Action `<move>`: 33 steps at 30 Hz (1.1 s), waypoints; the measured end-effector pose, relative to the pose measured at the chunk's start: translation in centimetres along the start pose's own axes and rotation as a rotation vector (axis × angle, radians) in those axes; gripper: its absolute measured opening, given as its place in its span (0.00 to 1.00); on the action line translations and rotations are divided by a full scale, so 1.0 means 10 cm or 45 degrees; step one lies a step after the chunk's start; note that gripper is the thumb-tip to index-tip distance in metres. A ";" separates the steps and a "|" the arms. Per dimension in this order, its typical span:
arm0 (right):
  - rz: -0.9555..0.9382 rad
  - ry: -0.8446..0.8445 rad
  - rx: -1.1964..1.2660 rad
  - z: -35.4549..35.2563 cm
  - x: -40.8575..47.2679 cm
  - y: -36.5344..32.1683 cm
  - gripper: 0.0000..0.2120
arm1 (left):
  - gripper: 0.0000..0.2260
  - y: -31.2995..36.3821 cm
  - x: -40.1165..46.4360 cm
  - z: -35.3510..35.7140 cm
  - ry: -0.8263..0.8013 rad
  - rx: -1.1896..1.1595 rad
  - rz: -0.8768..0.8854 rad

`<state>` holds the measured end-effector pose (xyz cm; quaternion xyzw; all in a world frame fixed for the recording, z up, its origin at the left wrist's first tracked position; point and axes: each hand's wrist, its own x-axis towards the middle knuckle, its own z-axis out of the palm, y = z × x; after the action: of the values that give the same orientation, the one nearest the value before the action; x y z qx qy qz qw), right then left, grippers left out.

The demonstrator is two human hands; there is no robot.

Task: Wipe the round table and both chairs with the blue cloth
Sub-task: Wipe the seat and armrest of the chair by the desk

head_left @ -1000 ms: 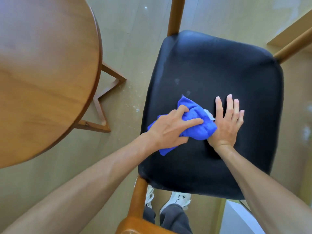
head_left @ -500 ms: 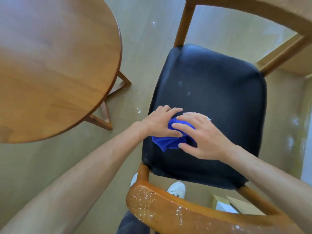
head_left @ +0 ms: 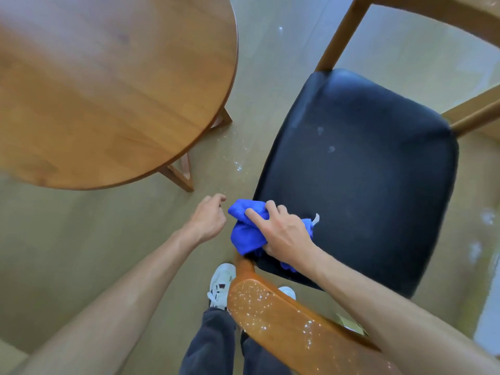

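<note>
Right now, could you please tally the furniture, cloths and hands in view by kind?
Round wooden tables: 1
Wooden chairs with black seats: 1
Crumpled blue cloths: 1
Hands: 2, the left hand empty, the right hand gripping the cloth
Total: 5

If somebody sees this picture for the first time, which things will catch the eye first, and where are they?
First the bright blue cloth, gripped by the right hand at the near left corner of the black chair seat. Next, the round wooden table fills the upper left. The white specks on the chair's wooden backrest at the bottom also stand out, while the left hand holds nothing beside the cloth.
</note>
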<state>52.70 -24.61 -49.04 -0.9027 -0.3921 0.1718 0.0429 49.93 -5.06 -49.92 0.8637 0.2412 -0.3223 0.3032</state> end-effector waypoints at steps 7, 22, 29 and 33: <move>0.252 0.134 0.044 -0.02 0.33 -0.21 0.27 | 0.18 0.08 0.16 -0.13 0.206 -0.111 -0.070; -0.870 -0.337 -0.259 0.05 -1.33 0.84 0.21 | 0.16 0.33 0.14 -0.23 0.067 -0.102 -0.039; -0.595 -0.110 -0.145 0.08 -0.60 0.26 0.27 | 0.16 0.30 0.14 -0.22 0.079 -0.050 -0.020; -0.638 -0.177 -0.262 0.14 -0.68 0.30 0.27 | 0.16 0.18 0.14 -0.19 0.105 0.009 -0.004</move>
<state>49.99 -31.67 -49.11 -0.7632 -0.6206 0.1765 -0.0349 52.81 -4.74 -49.10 0.8769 0.2536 -0.2878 0.2895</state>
